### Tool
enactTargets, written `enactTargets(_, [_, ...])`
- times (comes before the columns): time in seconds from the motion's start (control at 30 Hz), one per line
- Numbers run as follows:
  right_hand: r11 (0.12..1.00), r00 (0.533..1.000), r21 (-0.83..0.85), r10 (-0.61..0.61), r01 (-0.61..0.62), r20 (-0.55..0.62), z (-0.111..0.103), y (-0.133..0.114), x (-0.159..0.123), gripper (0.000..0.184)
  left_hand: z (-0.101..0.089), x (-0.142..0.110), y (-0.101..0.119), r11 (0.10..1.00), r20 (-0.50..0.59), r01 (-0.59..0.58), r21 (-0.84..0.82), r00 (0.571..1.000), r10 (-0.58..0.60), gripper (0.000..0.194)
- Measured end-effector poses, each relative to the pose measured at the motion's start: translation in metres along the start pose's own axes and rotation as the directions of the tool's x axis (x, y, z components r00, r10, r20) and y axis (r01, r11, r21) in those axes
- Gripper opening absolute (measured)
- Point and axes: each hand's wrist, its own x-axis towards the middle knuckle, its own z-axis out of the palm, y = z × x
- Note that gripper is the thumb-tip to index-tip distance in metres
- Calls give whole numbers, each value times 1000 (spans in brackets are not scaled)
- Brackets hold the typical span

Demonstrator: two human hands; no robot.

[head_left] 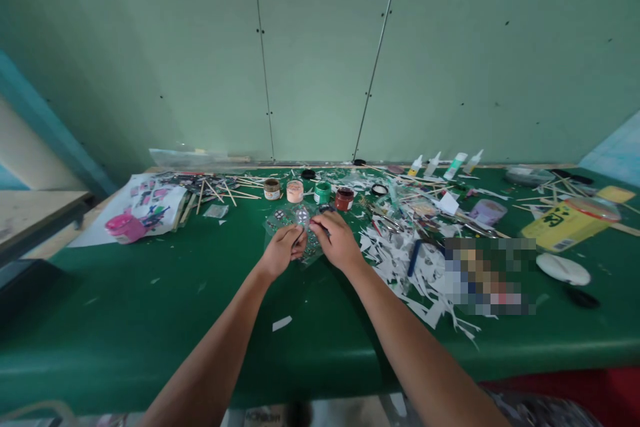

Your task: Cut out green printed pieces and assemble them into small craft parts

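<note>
My left hand [286,248] is closed in a pinch over the middle of the table. A small pale piece with a dark pattern [302,215] rises from its fingertips. Close by on the right, my right hand [339,237] has its fingers curled together near that piece; whatever they grip is too small to make out. Beneath both hands lies a clear plastic sheet [314,257] with small spotted bits on it. Just behind stand open paint jars: brown [272,189], peach [295,191], green [321,193] and dark red [344,199].
White paper scraps [425,280] are heaped right of my hands. Beyond are glue bottles [455,165], a yellow container lying on its side [567,223] and a white oval object [563,269]. At left sit a pink jar [125,227], a paper sheet [95,220] and wooden sticks [200,197].
</note>
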Motion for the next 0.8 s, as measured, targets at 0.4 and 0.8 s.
enactTargets(0.4, [972,930,85,233,-217,-285,1,14,1,28,2,-2,-1,1000,66,-9,26,998,7,44])
enactTargets(0.8, [986,990,164,0,-23,139,-2,-1,-1,24,-2,3,-10,986,-190,-133,101,970,150,51])
